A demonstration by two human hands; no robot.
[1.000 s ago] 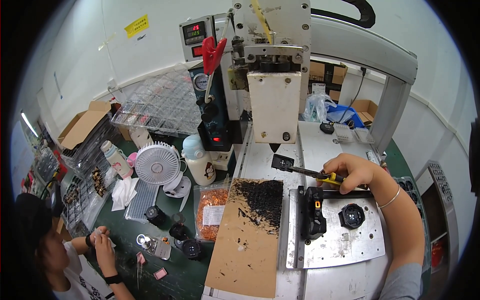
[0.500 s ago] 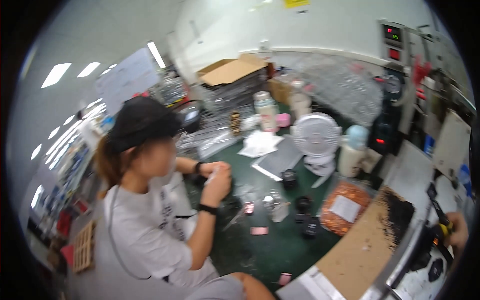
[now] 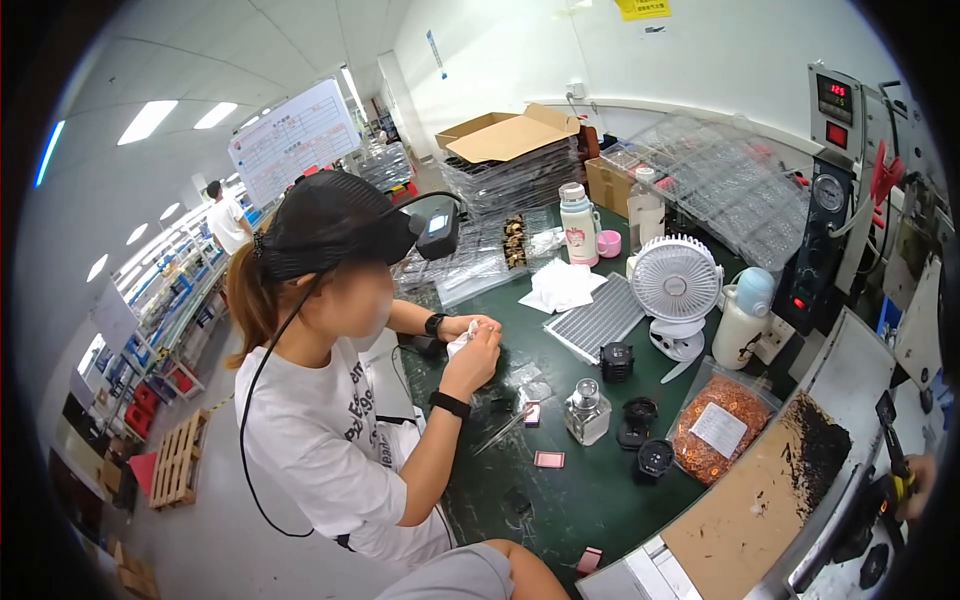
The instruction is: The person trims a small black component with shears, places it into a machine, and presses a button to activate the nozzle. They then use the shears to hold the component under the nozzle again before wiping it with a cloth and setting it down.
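At the far right edge, my right hand [image 3: 918, 487] is partly cut off and dim. Its fingers close about a black tool with a yellow band [image 3: 903, 487]; its exact kind cannot be made out. Black parts [image 3: 874, 565] lie just below it on the pale work surface. Beside the hand is a brown board [image 3: 715, 530] with a heap of black bits [image 3: 818, 440] on it. My left hand is out of view; a bare limb with grey cloth [image 3: 530, 570] shows at the lower edge.
A co-worker in a black cap [image 3: 335, 225] sits at left, both hands [image 3: 478, 350] around something white. On the green table [image 3: 600, 500] stand a white fan [image 3: 677, 285], a glass bottle [image 3: 587, 412], black round parts [image 3: 655, 458] and a bag of copper-coloured pieces [image 3: 715, 425].
The view has steadied and shifted slightly, so the scene sits a little further right and sharper. The co-worker's hands stay together. My right hand remains at the right edge with the tool.
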